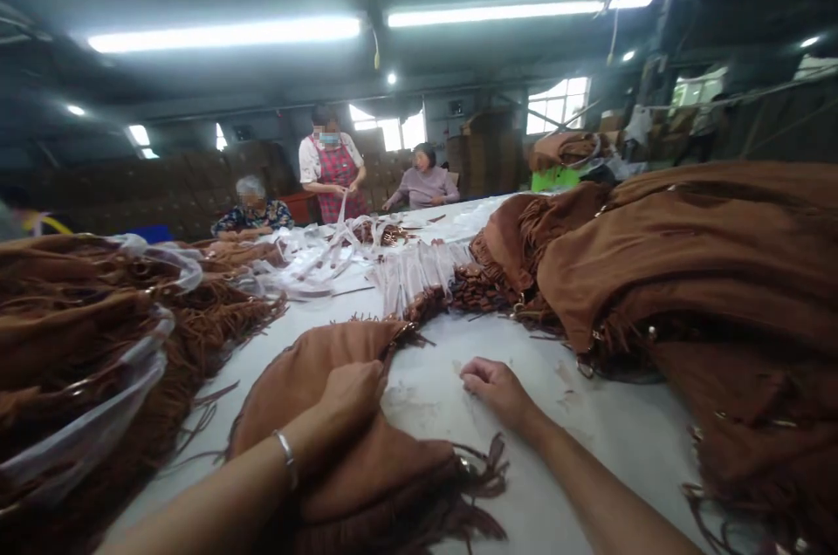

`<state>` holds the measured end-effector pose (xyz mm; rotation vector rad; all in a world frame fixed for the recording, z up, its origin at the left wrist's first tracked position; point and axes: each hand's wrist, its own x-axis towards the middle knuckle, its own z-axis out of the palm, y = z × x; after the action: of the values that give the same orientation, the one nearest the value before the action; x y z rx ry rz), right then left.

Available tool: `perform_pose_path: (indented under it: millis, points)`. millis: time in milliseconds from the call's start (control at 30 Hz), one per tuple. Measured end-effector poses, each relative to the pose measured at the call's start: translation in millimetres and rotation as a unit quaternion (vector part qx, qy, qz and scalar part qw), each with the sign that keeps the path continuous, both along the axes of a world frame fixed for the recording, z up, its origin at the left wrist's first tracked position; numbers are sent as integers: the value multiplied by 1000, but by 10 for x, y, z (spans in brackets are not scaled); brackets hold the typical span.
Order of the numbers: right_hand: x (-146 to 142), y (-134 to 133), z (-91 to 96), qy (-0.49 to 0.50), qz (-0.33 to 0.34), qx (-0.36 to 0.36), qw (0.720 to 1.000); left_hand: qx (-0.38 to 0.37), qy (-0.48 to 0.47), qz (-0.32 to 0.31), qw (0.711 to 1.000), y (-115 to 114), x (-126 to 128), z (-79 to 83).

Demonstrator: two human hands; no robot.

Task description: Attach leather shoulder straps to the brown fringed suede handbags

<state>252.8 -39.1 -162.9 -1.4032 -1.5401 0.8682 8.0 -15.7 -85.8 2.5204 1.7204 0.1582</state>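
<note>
A brown suede-like bag (307,363) with fringe and metal fittings lies on the white table in front of me. My left hand (357,391), below a silver bracelet on the wrist, is closed on the bag's inner curved edge. To the right of the bag, my right hand (496,386) hovers over or rests on the tabletop. Its fingers are curled together, and whether anything small sits between them I cannot make out. Dark fringe strands (484,468) hang from the bag's near right corner.
Brown fringed bags pile up at the right (713,267) and left (72,319), some with translucent white strips. Beyond lies a row of whitish wrapped pieces (419,271). Several people work at the table's far side, one standing in a checked apron (337,171).
</note>
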Motion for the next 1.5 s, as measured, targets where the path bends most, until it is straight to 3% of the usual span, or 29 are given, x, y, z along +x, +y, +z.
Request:
perform_pose_path:
  millis: [100,200,300,400,533,633,733,833,967,1133,1333,1433,1500]
  points:
    - [15,5,80,-1,-19,-29,999,21,-22,-30,999,125,-7,-254]
    - [21,189,338,-2,-62,-45,997,37,-46,-61,996,181,-31,-471]
    - [-85,662,730,-118,-64,-1,991,62,-87,-91,990,215,-59,-629]
    - [-340,1373,1039,-324,-53,19,944,82,-119,-115,983,284,-107,-715]
    - [-748,2278,1054,-429,-72,-42,899,92,-133,-155,975,407,-141,-847]
    - [-924,2634,907,-497,-84,-116,856,78,-126,-140,979,470,-109,-958]
    - [-927,2714,843,-539,-79,-154,824,36,-116,-129,984,487,-84,-944]
    - [-850,2671,880,-561,-74,-168,807,-13,-114,-143,983,466,-109,-781]
    - [-801,2629,937,-569,-75,-182,799,-57,-111,-132,983,415,-163,-578]
    - [-882,2626,914,-559,-89,-190,802,-49,-144,-121,981,375,-191,-529]
    - [-972,2567,893,-514,-156,-126,834,-78,-151,-131,977,383,-206,-474]
    - [-920,2519,1030,-452,-178,-102,868,-84,-188,-124,971,396,-203,-505]
    - [-875,2397,1162,-395,-167,-96,898,-89,-274,-90,953,442,-207,-536]
